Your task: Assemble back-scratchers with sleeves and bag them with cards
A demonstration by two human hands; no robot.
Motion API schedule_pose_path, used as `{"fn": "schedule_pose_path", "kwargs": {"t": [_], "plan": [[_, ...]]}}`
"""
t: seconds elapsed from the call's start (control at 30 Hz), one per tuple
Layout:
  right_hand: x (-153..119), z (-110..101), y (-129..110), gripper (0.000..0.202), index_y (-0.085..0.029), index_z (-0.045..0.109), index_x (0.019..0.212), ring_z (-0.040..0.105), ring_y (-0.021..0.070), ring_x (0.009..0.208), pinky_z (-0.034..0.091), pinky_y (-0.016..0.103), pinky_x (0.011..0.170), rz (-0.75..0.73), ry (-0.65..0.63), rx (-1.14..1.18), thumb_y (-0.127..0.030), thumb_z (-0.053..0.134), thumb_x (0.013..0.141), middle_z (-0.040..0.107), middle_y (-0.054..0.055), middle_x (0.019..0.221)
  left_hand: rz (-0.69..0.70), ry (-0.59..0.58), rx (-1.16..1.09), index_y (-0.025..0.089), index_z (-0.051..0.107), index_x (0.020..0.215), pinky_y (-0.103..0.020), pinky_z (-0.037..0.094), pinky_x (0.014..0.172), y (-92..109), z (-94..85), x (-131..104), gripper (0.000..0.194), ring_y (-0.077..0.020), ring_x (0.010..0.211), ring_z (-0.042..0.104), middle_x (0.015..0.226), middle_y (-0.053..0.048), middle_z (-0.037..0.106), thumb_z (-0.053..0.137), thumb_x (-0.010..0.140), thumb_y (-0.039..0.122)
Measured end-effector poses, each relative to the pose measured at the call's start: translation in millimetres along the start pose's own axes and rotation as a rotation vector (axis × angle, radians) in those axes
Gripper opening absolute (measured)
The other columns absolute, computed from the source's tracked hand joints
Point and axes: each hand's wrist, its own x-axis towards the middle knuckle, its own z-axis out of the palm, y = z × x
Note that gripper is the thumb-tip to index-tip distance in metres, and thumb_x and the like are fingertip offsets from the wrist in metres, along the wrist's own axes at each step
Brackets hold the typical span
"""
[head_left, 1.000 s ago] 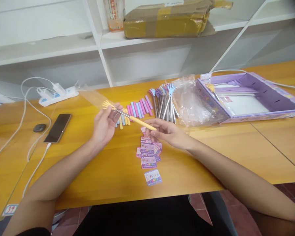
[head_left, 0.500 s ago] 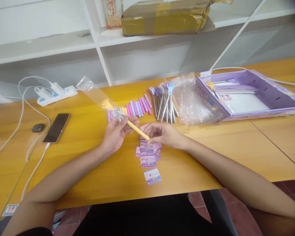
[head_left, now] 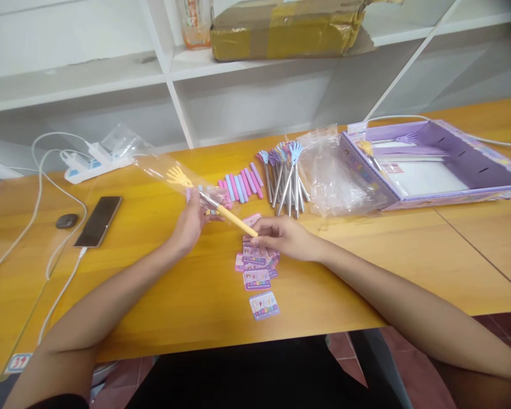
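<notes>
A yellow hand-shaped back scratcher lies slantwise between my hands, its yellow head and metal rod inside a clear plastic bag. My right hand pinches the end of its yellow handle. My left hand grips the bag near the metal rod, the thumb pointing up and other fingers partly hidden behind the bag. Printed cards lie in a loose pile below my right hand. Behind the hands, pink, purple and blue handle tubes rest in a row, partly covered by my left hand and the bag.
Several metal-rod back scratchers are heaped beside a stack of clear bags. A purple box stands at the right, holding a few items. A phone, a power strip and white cables occupy the left. Shelves rise behind the table.
The bag has moved up the back scratcher's rod, leftward and away from me, with my left hand. The back scratcher's head now sits deeper inside it. My right hand has barely shifted.
</notes>
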Motion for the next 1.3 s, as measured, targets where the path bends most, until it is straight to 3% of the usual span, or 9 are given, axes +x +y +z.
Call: {"fn": "schedule_pose_path", "kwargs": {"t": [0.17,0.43,0.57,0.7,0.8,0.93,1.1,1.3], "plan": [[1,-2,-1,0.036,-0.017,0.075,0.093,0.064,0.0095,0.057,0.052,0.022,0.049,-0.01,0.026,-0.013,-0.051,0.085,0.095,0.071,-0.001,0.07,0.051,0.108,-0.109,0.021,0.081,0.117,-0.025,0.051,0.054,9,-8.7,6,0.047,-0.0129,0.061,0.062,0.078,-0.002,0.068,0.078,0.097,0.063],[3,-17,4,0.033,-0.019,0.08,0.083,0.063,0.0113,0.062,0.052,0.025,0.056,-0.084,0.064,-0.098,-0.05,0.088,0.092,0.071,0.0,0.071,0.007,0.202,-0.151,0.017,0.078,0.089,-0.026,0.054,0.055,13,-17.9,18,0.056,-0.0147,0.062,0.067,0.081,-0.007,0.077,0.068,0.101,0.071],[6,-21,6,0.028,-0.02,0.082,0.082,0.066,0.0129,0.072,0.054,0.026,0.065,-0.154,0.105,-0.163,-0.046,0.087,0.092,0.075,0.001,0.079,-0.03,0.156,-0.15,0.015,0.08,0.102,-0.025,0.054,0.052,17,-19.5,19,0.054,-0.0137,0.056,0.067,0.075,-0.005,0.075,0.067,0.103,0.068],[5,-18,6,0.029,-0.019,0.081,0.088,0.065,0.0111,0.065,0.053,0.026,0.063,-0.119,0.162,-0.13,-0.047,0.087,0.092,0.076,0.002,0.08,-0.054,0.085,-0.135,0.014,0.079,0.101,-0.023,0.056,0.053,11,-12.2,11,0.044,-0.0131,0.056,0.069,0.076,-0.005,0.076,0.075,0.102,0.058],[2,-16,1,0.029,-0.019,0.077,0.092,0.067,0.0109,0.068,0.056,0.026,0.064,-0.13,0.078,-0.021,-0.043,0.092,0.086,0.077,0.001,0.084,-0.058,0.079,-0.162,0.017,0.074,0.09,-0.022,0.058,0.055,5,-6.7,6,0.036,-0.0127,0.057,0.07,0.074,-0.003,0.076,0.078,0.101,0.05],[-3,-17,-6,0.045,-0.021,0.074,0.104,0.072,0.0122,0.073,0.062,0.028,0.069,-0.139,-0.035,0.113,-0.033,0.103,0.072,0.078,0.0,0.09,-0.047,0.157,-0.194,0.018,0.069,0.087,-0.02,0.055,0.05,2,-7.9,8,0.033,-0.0117,0.054,0.068,0.072,-0.002,0.075,0.076,0.103,0.046],[-2,-18,-2,0.039,-0.02,0.072,0.1,0.073,0.0146,0.077,0.063,0.03,0.07,-0.129,0.094,0.136,-0.041,0.098,0.08,0.078,0.002,0.089,-0.065,0.136,-0.189,0.018,0.071,0.091,-0.022,0.059,0.053,1,-10.0,8,0.036,-0.014,0.06,0.073,0.076,-0.002,0.077,0.078,0.101,0.052],[5,-18,2,0.047,-0.021,0.065,0.096,0.068,0.0123,0.072,0.057,0.028,0.067,-0.141,0.18,0.064,-0.041,0.102,0.075,0.073,-0.001,0.083,-0.094,0.015,-0.15,0.015,0.077,0.093,-0.026,0.062,0.057,-14,-2.2,-5,0.044,-0.017,0.062,0.075,0.076,-0.005,0.078,0.088,0.09,0.058]]}}
